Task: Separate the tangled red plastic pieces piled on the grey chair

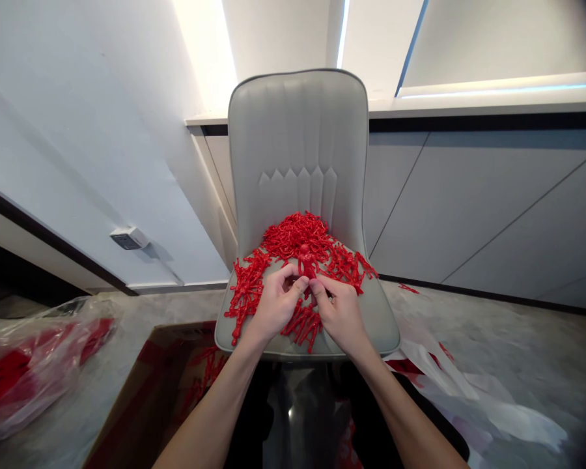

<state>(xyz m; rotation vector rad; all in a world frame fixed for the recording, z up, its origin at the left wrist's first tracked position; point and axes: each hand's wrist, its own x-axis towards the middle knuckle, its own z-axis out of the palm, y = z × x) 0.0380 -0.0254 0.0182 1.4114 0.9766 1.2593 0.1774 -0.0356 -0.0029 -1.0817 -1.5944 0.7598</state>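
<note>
Above the middle of a grey chair seat [381, 326], my left hand [280, 296] and my right hand [339, 309] meet around a small red plastic figure [306, 257]. Both hands pinch its lower part between thumb and fingers, so its legs are partly hidden. The figure's head and arms point away from me. Behind it lies a heaped pile of thin red plastic pieces [295, 234]. A cluster of red figures [247, 286] spreads left of my left hand, another group [346, 266] lies to the right, and several more [305, 326] lie near the front edge.
An open cardboard box [141, 384] with red pieces stands at lower left. Beyond it is a clear plastic bag [43, 358] holding red material. White plastic sheeting [493, 404] lies on the floor at right. The chair's backrest [297, 130] rises before grey cabinets [493, 202].
</note>
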